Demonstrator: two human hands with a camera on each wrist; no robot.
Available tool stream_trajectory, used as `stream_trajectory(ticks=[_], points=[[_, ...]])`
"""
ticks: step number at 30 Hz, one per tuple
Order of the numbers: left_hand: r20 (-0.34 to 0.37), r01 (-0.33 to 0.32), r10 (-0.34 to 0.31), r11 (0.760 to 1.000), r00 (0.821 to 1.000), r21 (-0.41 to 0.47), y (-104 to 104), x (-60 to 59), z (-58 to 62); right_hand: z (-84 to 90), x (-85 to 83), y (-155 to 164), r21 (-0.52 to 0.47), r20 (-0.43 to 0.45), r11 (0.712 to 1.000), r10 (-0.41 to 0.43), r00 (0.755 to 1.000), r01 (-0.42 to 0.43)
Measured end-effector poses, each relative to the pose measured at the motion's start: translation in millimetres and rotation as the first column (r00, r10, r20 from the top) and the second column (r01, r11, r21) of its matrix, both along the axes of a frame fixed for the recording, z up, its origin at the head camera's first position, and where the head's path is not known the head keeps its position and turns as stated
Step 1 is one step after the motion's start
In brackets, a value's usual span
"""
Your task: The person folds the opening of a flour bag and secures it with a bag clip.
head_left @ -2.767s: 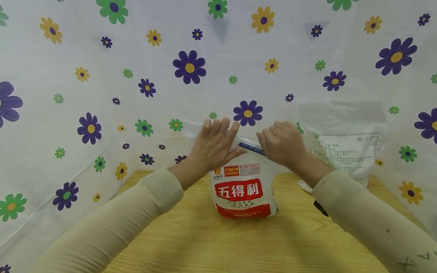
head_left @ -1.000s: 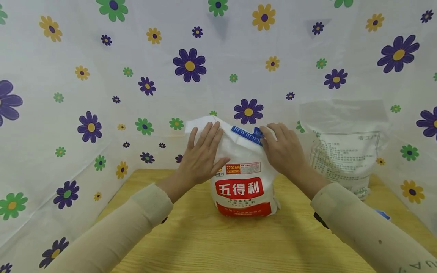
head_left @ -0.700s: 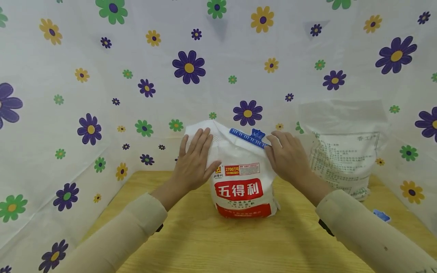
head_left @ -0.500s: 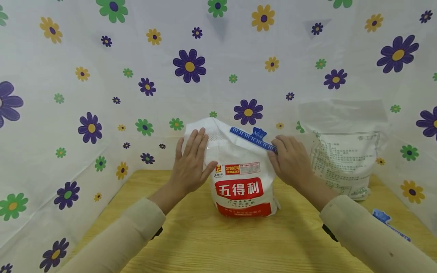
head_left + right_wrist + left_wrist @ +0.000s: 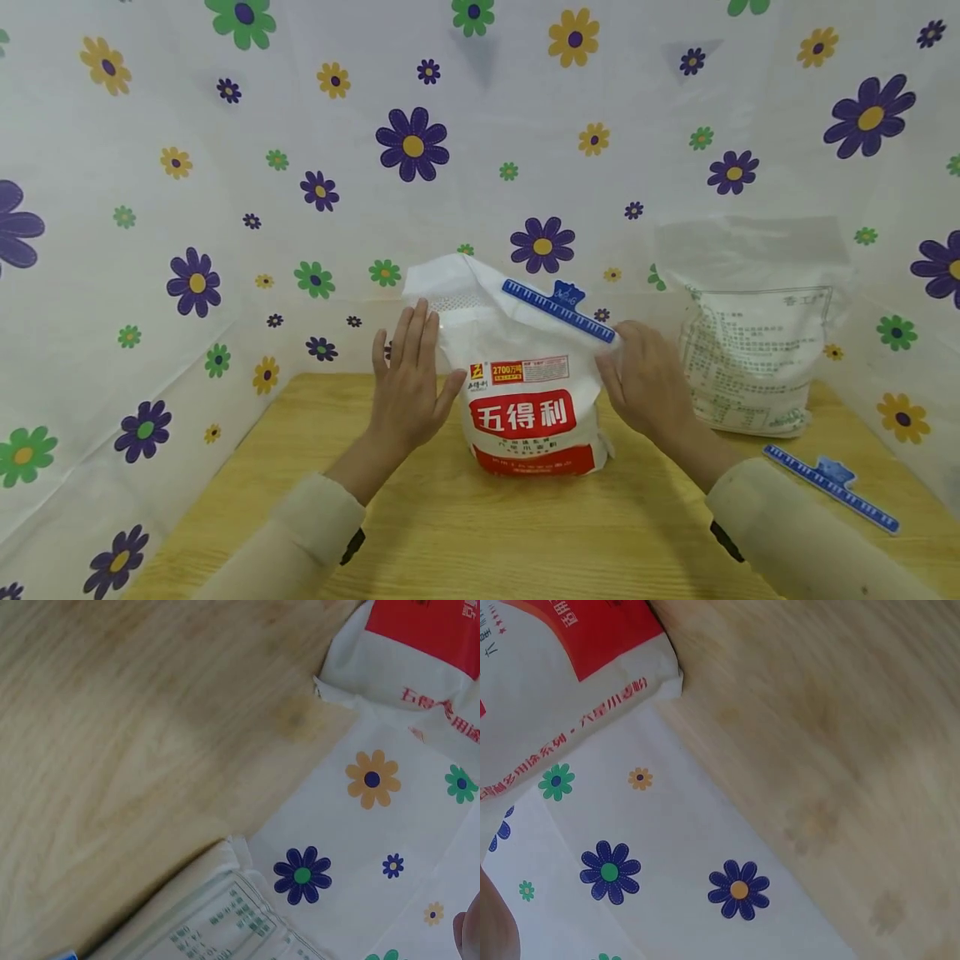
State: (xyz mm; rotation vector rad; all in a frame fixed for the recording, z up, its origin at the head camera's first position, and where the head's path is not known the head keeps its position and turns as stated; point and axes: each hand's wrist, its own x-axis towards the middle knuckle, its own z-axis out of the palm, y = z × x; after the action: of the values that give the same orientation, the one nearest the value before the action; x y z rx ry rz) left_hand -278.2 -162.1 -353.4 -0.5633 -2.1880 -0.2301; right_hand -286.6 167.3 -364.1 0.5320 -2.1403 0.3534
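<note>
A white flour bag [image 5: 525,417] with red printing stands upright in the middle of the table in the head view. A blue clip [image 5: 558,311] with a piano-key pattern sits slanting across the right part of its folded top. My left hand [image 5: 408,392], fingers straight and thumb spread, is at the bag's upper left side. By the right end of the clip, my right hand [image 5: 648,379] has its fingers loosely bent at the bag's upper right corner. Both wrist views show mainly the bag's lower part, with only a sliver of each hand at the frame edge.
A second white bag [image 5: 750,358] with green print stands at the back right, its top upright and unfolded. Another blue clip [image 5: 832,489] lies in front of it on the wooden table [image 5: 480,542]. Flower-patterned cloth [image 5: 465,108] encloses the back and sides.
Both hands have come down and drawn outward from the bag's top, the left one flattening out. The clip on the bag is now fully uncovered, as is the one on the table.
</note>
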Motion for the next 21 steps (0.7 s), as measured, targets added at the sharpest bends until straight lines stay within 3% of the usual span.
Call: stream_trajectory(ticks=[6, 10, 16, 21], points=[[-0.034, 0.012, -0.010, 0.998, 0.999, 0.068, 5, 4.5, -14.0, -15.6, 4.1, 0, -0.068, 0.039, 0.997, -0.019, 0.999, 0.022], [-0.046, 0.037, -0.032, 0.993, 0.998, 0.109, 8, 7.9, -23.2, -29.3, 8.4, 1, -0.059, 0.057, 0.998, -0.024, 0.998, 0.027], [-0.015, 0.104, -0.103, 0.969, 0.995, 0.226, 10, 13.2, -39.6, -54.0, 16.1, 2, -0.003, 0.135, 1.000, -0.030, 0.990, 0.031], [0.026, 0.092, -0.102, 0.963, 0.994, 0.254, 12, 15.0, -54.2, -62.6, 19.5, 0, -0.002, 0.178, 1.000, 0.011, 0.984, -0.011]])
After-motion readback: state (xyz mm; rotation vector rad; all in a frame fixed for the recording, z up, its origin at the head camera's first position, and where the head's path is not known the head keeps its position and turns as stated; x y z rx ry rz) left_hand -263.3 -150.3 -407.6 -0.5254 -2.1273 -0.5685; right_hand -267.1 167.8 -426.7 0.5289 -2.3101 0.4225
